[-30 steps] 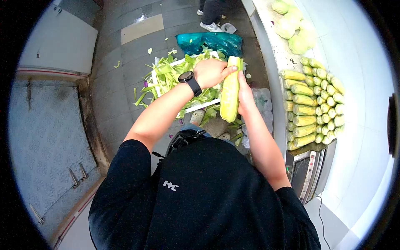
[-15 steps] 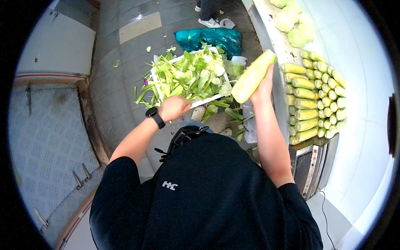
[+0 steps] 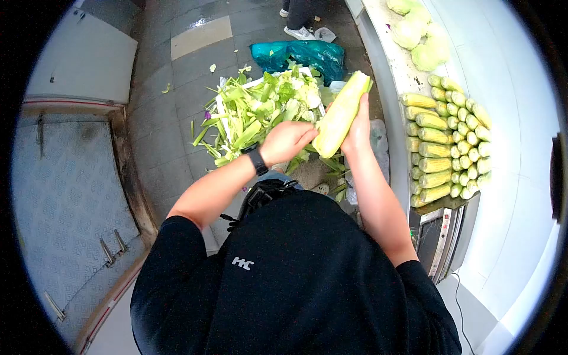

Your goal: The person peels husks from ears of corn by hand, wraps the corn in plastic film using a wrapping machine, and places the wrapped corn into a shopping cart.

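My right hand (image 3: 357, 131) is wrapped round a pale green ear of corn (image 3: 342, 113), still in husk, from its right side. The ear is tilted, its cut-looking end up and to the right. My left hand (image 3: 290, 141), with a dark watch on the wrist, has its fingers drawn together against the ear's lower left edge; its fingertips are partly hidden there. Below and to the left of the ear lies a heap of green leaves and husks (image 3: 260, 115) in a white-rimmed container (image 3: 220, 109).
Trimmed ears of corn (image 3: 435, 149) are stacked on the counter (image 3: 387, 44) at right, with cabbages (image 3: 429, 53) behind. A teal plastic bag (image 3: 302, 56) lies on the floor beyond the heap. Another person's shoe (image 3: 300, 32) shows at the top. A metal-hinged door (image 3: 71, 177) is at left.
My left hand has moved right and up from the leaf heap's edge to the ear. My right hand has brought the ear left, and the ear now stands steeper.
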Demonstrator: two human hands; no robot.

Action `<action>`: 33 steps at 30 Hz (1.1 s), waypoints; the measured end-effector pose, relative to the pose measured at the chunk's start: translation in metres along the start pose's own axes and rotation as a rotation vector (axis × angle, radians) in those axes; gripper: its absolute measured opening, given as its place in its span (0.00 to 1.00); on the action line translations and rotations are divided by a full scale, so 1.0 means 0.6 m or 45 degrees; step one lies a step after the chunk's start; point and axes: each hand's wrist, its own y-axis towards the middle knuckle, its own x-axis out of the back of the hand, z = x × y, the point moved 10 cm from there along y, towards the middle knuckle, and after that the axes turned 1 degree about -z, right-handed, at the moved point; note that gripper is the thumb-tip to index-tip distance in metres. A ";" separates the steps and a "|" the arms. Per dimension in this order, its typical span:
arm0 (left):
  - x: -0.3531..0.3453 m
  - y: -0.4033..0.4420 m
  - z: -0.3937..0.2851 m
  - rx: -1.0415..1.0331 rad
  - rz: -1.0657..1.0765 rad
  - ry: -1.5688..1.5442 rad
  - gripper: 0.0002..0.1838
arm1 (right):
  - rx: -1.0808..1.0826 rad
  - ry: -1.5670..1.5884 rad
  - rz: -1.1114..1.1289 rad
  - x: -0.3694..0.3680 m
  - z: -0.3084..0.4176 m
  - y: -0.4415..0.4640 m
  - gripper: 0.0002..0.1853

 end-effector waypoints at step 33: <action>0.044 0.030 -0.031 -0.293 0.136 0.442 0.15 | 0.050 -0.110 -0.037 -0.049 -0.002 0.021 0.32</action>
